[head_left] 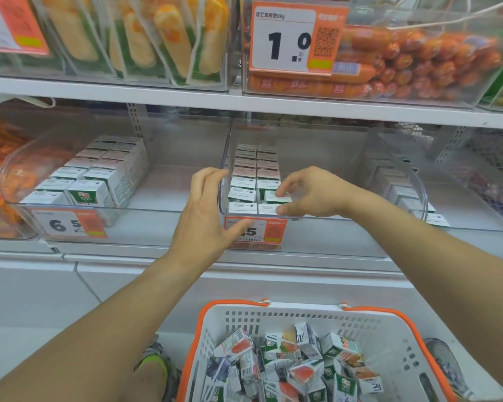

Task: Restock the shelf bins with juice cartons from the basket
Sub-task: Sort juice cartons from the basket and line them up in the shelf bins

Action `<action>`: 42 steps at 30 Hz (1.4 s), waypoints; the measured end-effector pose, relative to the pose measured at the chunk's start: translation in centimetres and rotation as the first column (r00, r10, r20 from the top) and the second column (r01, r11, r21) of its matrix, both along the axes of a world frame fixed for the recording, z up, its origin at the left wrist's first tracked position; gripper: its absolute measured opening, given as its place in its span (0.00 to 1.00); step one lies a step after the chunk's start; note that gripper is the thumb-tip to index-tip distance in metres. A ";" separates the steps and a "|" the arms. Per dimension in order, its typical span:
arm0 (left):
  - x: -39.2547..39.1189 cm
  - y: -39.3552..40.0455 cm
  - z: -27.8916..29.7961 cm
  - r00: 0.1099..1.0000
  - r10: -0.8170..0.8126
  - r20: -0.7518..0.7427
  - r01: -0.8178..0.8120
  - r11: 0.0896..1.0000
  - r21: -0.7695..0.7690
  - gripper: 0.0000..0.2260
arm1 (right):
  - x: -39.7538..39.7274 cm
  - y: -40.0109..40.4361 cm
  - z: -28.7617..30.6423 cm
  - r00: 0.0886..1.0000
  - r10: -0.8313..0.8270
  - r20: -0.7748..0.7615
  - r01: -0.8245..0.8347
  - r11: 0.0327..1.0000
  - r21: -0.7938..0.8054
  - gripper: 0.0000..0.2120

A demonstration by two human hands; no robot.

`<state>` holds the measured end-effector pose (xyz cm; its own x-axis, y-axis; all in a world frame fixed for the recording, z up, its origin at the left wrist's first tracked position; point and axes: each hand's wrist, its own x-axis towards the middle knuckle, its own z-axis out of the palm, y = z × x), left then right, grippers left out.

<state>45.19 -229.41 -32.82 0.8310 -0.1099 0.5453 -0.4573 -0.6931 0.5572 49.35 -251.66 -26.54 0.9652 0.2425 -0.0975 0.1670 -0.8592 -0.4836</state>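
**Squaring up the front row in the middle bin**

Reaching into the middle clear bin [325,219], my right hand [317,192] has its fingertips [280,193] on the tops of the front-right juice cartons [276,197], thumb near the front wall; fingers lightly bent, touching, not wrapped round anything as far as I can see. My left hand [206,210] is spread open against the bin's left front corner, fingers at the top of the side wall and thumb down across the price tag [256,230]; it braces the bin and carries nothing.

The cartons stand upright in two columns that run straight back from me along the bin's depth, hugging the left wall. To their right the bin floor is bare through to the right wall, so I judge that is where fresh stock can go, working from the back forward.

The supply lies below and toward me: a white basket [215,329] with orange handles, cartons in the basket [296,364] jumbled at all angles. Both hands are well apart from it; the right looks slightly nearer. The shelf above [244,103] overhangs the bin, so I'd enter low over the front lip.
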 end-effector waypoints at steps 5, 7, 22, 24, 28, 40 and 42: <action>0.1 -0.1 -0.1 1.000 0.014 -0.015 -0.014 1.000 0.000 0.39 | -0.1 0.7 0.2 0.991 -0.114 -0.071 0.120 0.989 0.089 0.19; 0.1 -0.2 -0.1 1.000 0.016 -0.016 -0.016 1.000 -0.003 0.39 | -0.2 0.9 0.2 0.988 -0.114 -0.108 0.132 0.975 0.177 0.18; -2.8 -2.5 2.2 0.946 -0.079 0.314 0.061 0.996 0.068 0.16 | -9.1 -3.4 1.9 0.950 -0.091 0.299 -0.025 0.931 0.365 0.02; -4.2 -4.9 1.8 0.946 -0.252 0.206 0.234 0.966 0.108 0.07 | -11.4 -4.9 0.7 0.975 -0.081 0.207 -0.024 0.888 0.460 0.01; -6.3 -9.7 -3.5 0.812 -0.433 -0.390 0.551 0.788 0.273 0.05 | -14.0 -8.4 -6.3 0.994 -0.070 -0.089 0.101 0.908 0.408 0.02; -9.4 -13.1 -21.1 0.605 0.003 -0.796 0.334 0.907 0.258 0.15 | -19.2 -15.5 -29.1 0.896 -0.157 -0.414 0.099 0.982 -0.158 0.13; -9.4 -14.3 -22.4 0.589 0.028 -0.807 0.214 0.958 0.190 0.21 | -19.5 -16.1 -30.2 0.910 -0.205 -0.360 0.152 0.974 -0.170 0.17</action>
